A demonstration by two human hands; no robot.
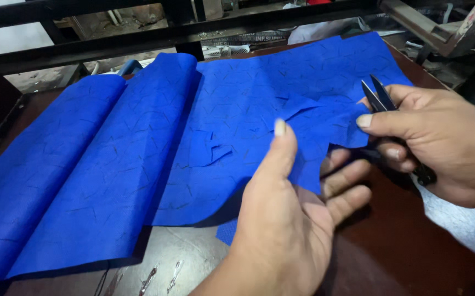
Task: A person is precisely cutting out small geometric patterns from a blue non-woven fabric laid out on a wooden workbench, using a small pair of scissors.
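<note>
We see a dark brown table [402, 257] with a glossy top, and a black metal frame [138, 38] running across behind it. A blue textured fabric sheet [138, 159] lies spread over the table, rolled into folds at the left. Our left hand [292, 219] pinches the sheet's ragged near edge between thumb and fingers. Our right hand [440, 142] grips small black thread snips [380, 98], blades slightly parted, just beside that edge.

surface: dark brown table [391, 257]; on it: blue textured sheet [138, 164], partly rolled at left; pale sheet [467, 225] at right
</note>
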